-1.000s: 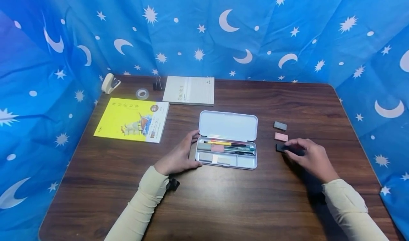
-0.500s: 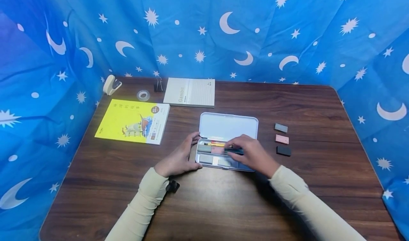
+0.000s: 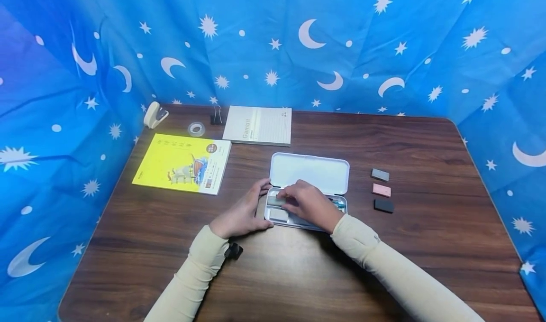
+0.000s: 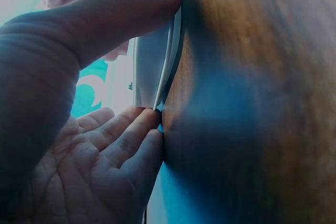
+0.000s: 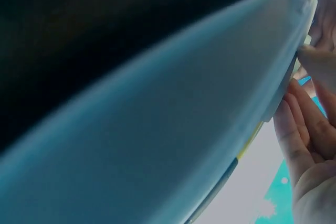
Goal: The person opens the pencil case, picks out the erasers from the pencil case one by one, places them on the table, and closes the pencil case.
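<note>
1. One hand, your left hand (image 3: 241, 216), clamps the open pencil case (image 3: 309, 172) at nine o'clock.
2. Your right hand (image 3: 313, 206) has shifted to the grey block (image 3: 274, 200), ten o'clock inside; whether it's pinched can't be told.
3. Loose blocks (image 3: 381, 190) lie untouched at three o'clock; work seems centred inside.

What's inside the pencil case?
Inside the pencil case, two grey blocks show at the left and pen ends at the right. The right hand covers much of the middle, hiding whatever lies there.

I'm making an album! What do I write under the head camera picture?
Left hand holds an open white case, right hand reaches inside, and three small blocks sit nearby.
</note>
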A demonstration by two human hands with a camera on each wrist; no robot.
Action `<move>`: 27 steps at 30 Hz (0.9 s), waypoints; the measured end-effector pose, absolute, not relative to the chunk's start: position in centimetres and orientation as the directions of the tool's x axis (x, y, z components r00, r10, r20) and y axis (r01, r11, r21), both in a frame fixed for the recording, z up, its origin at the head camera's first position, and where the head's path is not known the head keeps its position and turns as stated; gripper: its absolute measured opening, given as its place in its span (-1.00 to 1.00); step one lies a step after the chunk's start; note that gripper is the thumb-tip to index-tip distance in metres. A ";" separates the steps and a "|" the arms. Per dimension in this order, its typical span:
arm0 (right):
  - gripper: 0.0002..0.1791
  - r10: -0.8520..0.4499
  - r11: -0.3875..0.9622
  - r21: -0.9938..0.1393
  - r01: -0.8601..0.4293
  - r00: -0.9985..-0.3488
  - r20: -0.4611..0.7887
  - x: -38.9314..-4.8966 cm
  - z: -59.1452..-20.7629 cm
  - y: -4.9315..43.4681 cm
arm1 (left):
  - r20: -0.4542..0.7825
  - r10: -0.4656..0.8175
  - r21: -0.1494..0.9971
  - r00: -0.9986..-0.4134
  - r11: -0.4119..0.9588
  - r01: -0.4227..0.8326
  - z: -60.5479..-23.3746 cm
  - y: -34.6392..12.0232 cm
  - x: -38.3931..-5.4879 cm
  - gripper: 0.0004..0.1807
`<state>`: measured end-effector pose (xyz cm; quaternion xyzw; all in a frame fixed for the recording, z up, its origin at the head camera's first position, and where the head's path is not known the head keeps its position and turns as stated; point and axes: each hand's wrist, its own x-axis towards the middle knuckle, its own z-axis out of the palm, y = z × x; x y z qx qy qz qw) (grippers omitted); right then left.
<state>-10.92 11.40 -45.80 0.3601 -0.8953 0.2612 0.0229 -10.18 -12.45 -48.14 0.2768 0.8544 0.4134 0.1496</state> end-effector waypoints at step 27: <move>-0.69 -0.177 0.811 -0.466 -0.354 -0.907 0.382 -8.3 -42.7 30.0 | -0.062 0.582 0.795 -0.811 0.520 0.313 -48.1 -12.3 -9.9 0.24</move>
